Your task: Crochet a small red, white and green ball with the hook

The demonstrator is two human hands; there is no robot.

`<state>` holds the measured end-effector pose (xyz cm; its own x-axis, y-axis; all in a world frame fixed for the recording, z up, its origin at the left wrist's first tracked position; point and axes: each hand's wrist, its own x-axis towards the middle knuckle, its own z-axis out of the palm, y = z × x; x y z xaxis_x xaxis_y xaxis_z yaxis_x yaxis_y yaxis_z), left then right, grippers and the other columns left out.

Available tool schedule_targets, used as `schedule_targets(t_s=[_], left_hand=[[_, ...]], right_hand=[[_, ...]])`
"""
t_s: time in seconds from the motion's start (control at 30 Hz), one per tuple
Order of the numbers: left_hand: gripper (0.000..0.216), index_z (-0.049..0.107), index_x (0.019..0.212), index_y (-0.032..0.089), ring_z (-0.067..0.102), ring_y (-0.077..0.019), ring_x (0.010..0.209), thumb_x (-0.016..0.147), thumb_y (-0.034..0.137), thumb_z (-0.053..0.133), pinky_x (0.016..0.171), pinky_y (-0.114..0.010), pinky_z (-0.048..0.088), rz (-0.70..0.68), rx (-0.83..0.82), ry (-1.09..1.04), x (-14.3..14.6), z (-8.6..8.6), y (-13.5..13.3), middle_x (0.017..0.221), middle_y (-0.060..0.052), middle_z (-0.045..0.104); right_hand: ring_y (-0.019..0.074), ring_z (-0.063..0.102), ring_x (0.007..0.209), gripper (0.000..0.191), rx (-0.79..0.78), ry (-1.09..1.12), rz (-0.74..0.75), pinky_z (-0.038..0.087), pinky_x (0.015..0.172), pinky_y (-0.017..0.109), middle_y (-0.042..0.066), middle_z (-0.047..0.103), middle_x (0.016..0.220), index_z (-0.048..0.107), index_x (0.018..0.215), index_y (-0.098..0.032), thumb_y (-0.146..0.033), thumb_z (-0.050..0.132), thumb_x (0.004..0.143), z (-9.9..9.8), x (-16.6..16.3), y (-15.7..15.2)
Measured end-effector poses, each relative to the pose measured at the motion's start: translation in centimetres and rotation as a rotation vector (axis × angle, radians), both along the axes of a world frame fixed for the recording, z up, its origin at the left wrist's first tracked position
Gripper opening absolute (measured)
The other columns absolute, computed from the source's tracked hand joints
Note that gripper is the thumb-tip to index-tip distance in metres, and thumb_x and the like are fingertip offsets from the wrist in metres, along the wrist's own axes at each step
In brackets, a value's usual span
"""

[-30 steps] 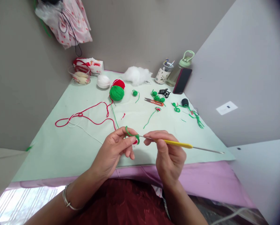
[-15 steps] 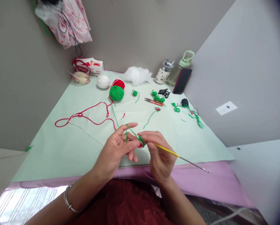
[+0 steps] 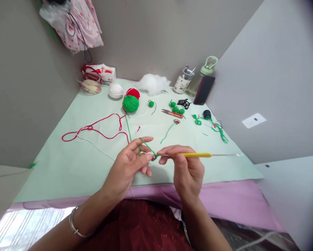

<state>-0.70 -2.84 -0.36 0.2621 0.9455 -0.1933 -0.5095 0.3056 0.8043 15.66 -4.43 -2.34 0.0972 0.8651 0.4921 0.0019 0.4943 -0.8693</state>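
2 hands, head view, both over table (image 3: 67, 174) nr front edge. L hand (image 3: 131, 161): closed, thumb + fingers pinching 1 sm. crochet piece (image 3: 154, 157), grn w/ red & wht; grn strand (image 3: 147, 145) over index finger. R hand (image 3: 189, 169): closed round yel. handle of 1 hook (image 3: 196, 155), metal both ends, L tip at the piece.

Far edge, L to R: red/wht pack (image 3: 108, 74), wht ball (image 3: 116, 91), wht stuffing (image 3: 153, 84), pen cup (image 3: 181, 84), bottle (image 3: 195, 83), tilted phone (image 3: 204, 90). Mid-table: grn ball (image 3: 131, 104) in front of red ball (image 3: 133, 92); org.-handled snips (image 3: 176, 114). Twd R edge: blk spool (image 3: 207, 114), grn yarn bits (image 3: 221, 134). Twd L edge: red strand (image 3: 89, 128), looped.
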Motion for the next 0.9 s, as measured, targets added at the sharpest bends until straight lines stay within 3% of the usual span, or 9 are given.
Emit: schedule_targets(t_s=[0.3, 0.57, 0.9], left_hand=[[0.04, 0.072, 0.123, 0.019, 0.058, -0.0045, 0.057, 0.085, 0.021, 0.085, 0.058, -0.021, 0.057, 0.035, 0.071, 0.068, -0.01, -0.56, -0.04, 0.089, 0.004, 0.061], [0.04, 0.072, 0.124, 0.022, 0.053, -0.001, 0.05, 0.086, 0.021, 0.085, 0.046, -0.015, 0.05, 0.019, 0.107, 0.058, -0.11, -0.86, -0.05, 0.09, 0.006, 0.063], [0.041, 0.072, 0.118, 0.021, 0.056, -0.002, 0.05, 0.081, 0.023, 0.091, 0.046, -0.013, 0.049, 0.097, 0.144, 0.145, -0.21, -0.72, -0.16, 0.082, 0.007, 0.063]], right_hand=[[0.022, 0.077, 0.094, 0.027, 0.316, -0.369, -0.104, 0.064, 0.078, 0.039, 0.006, 0.081, 0.103, 0.072, 0.122, -0.026, -0.013, 0.054, 0.106, -0.36, 0.21, -0.46], [0.0162, 0.073, 0.076, 0.024, 0.152, -0.141, -0.071, 0.062, 0.07, 0.034, 0.004, 0.079, 0.098, 0.074, 0.112, -0.026, -0.017, 0.052, 0.108, 0.27, -0.06, -0.31], [0.0213, 0.077, 0.096, 0.028, 0.338, -0.359, -0.086, 0.064, 0.081, 0.037, 0.007, 0.081, 0.104, 0.072, 0.122, -0.024, -0.011, 0.054, 0.105, -0.23, 0.16, -0.44]])
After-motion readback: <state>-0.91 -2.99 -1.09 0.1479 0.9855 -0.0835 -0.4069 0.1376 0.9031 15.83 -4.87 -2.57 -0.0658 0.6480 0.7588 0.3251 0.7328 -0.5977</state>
